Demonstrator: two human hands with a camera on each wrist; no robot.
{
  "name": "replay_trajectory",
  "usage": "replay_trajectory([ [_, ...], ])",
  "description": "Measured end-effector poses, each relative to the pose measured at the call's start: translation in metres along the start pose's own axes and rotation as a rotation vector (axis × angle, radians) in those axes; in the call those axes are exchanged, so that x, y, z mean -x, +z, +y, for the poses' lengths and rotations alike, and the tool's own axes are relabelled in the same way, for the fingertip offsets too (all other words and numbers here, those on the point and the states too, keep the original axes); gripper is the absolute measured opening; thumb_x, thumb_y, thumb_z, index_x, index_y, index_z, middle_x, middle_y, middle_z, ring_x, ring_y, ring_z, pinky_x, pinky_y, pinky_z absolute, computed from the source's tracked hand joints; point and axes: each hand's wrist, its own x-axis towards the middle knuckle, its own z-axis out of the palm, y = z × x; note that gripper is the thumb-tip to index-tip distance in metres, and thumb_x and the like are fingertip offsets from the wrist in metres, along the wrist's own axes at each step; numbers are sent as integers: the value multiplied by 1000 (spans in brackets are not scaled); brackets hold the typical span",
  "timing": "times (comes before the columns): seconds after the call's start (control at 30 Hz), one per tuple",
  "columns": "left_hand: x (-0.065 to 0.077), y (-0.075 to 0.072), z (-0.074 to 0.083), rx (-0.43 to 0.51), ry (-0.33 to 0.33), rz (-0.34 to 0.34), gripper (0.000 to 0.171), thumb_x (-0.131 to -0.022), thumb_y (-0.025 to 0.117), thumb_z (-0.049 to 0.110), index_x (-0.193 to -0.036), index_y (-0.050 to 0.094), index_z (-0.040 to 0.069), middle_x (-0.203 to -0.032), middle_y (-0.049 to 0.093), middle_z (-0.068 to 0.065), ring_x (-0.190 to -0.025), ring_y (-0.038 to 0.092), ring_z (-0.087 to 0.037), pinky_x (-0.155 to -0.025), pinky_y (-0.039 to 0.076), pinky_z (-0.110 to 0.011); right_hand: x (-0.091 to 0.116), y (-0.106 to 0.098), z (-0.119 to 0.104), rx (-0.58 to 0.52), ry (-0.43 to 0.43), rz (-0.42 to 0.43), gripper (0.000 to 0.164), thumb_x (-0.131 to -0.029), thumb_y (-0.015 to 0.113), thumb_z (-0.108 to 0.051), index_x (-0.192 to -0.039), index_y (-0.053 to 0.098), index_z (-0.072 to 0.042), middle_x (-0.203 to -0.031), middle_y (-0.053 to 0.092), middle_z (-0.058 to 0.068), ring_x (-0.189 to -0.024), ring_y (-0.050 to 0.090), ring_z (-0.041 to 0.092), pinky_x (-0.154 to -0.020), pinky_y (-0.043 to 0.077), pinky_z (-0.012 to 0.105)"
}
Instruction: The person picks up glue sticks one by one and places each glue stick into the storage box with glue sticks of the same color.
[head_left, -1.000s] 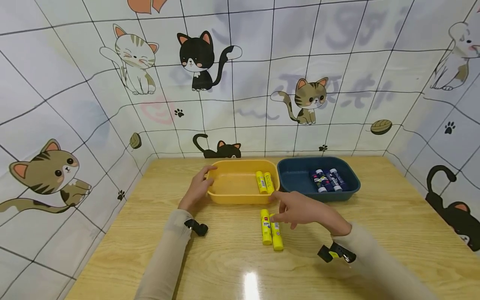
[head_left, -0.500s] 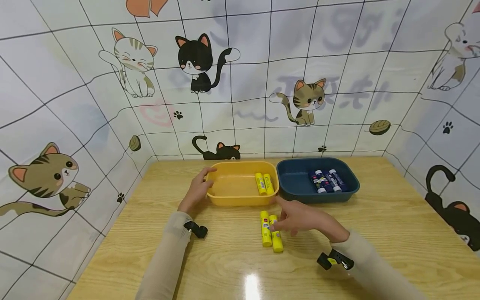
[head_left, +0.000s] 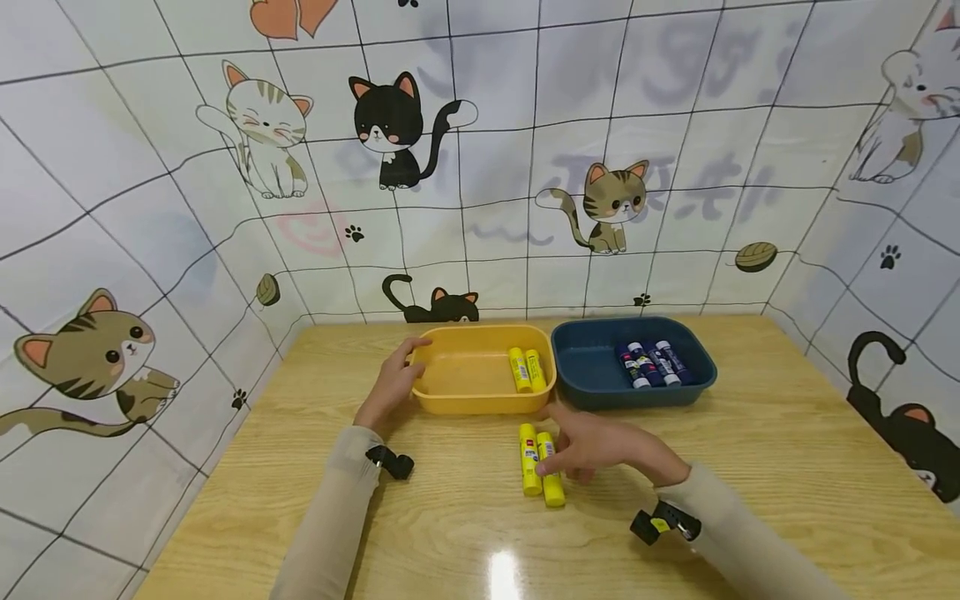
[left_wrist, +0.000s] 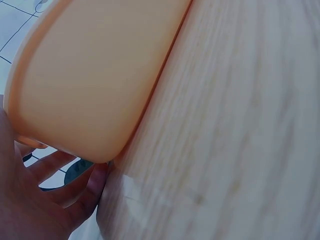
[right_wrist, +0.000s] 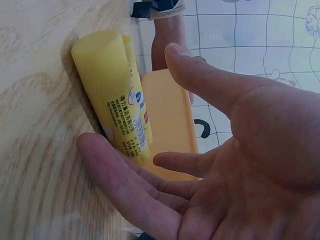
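Observation:
My left hand holds the left end of a yellow plastic tray; in the left wrist view its fingers lie against the tray's outer end. Two yellow glue sticks lie in the right part of that tray. On the table before it, two more lie side by side, the left glue stick and the right glue stick. Over the right one is my right hand. The right wrist view shows its thumb and fingers spread apart beside the glue stick, gripping nothing.
Touching the yellow tray's right side stands a dark blue tray. Several dark purple glue sticks with white ends lie in it. Behind the wooden table hangs a cat-patterned cloth, which also covers both sides.
My right hand has come lower and slightly left, its thumb closer to the two glue sticks on the table. The left hand has stayed at the yellow tray's end.

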Motion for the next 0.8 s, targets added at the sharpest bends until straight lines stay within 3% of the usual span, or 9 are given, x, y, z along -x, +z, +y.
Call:
replay_trajectory([
  [0.3,2,-1,-2,4,6,-1,53,-97,47,7,-149,51,17,-158,46,-13,-115,59,-37,-77,49,-33,-4,3,0,6,28,-1,78,-91,79,-31,-152,33,-13,-83,65,13,-64,64,22,-60,59,37],
  [0.4,1,-1,-3,4,6,0,52,-97,47,8,-149,52,18,-159,46,-13,-117,60,-37,-79,50,-34,-6,4,2,-4,22,2,78,-91,80,-28,-151,34,-12,-84,65,15,-64,65,24,-59,60,38],
  [0.5,1,0,-3,-3,0,3,52,-97,48,9,-148,52,18,-160,44,-11,-128,56,-39,-93,50,-42,-6,6,4,-11,13,4,78,-90,80,-25,-151,34,-10,-84,64,15,-63,65,23,-58,60,39],
  [0.73,0,0,-2,0,-13,7,52,-97,47,9,-148,53,19,-159,45,-12,-128,55,-39,-92,49,-45,-8,6,4,-3,21,12,79,-88,82,-20,-151,36,-9,-83,63,13,-63,65,22,-58,59,38],
  [0.8,1,0,-1,4,-13,5,52,-96,47,9,-147,53,18,-160,44,-12,-134,51,-39,-102,48,-52,-8,6,4,-4,28,12,79,-87,83,-19,-150,36,-9,-84,62,13,-64,65,22,-58,59,38],
])
